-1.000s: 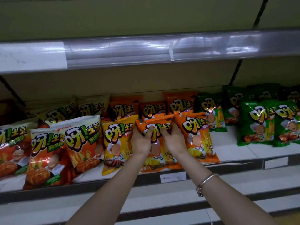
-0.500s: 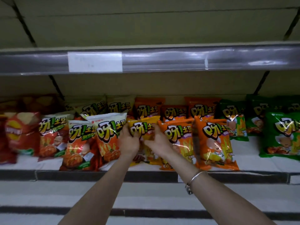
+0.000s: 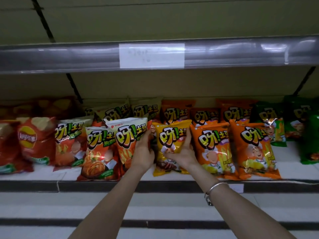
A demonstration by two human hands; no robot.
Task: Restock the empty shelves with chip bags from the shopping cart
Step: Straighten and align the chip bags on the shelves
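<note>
Upper shelf rail [image 3: 69, 57] with a white paper label [image 3: 151, 56] overhangs the stocked shelf [image 3: 293, 173], which carries chip bags in two rows: red bags [image 3: 32, 140] far left, orange bags [image 3: 255, 150] right of centre, green bags [image 3: 309, 140] far right, with the back row half hidden by the front row. White-topped bag [image 3: 127, 133] stands upright left of centre, touching its neighbours, with the left hand [image 3: 143, 152] gripping its right edge in curled fingers. Yellow bag [image 3: 170, 140] stands just beside it at the shelf front, the right hand [image 3: 183, 152] cupped round its right side with the thumb across the front, and a silver bracelet [image 3: 214, 187] on that wrist.
</note>
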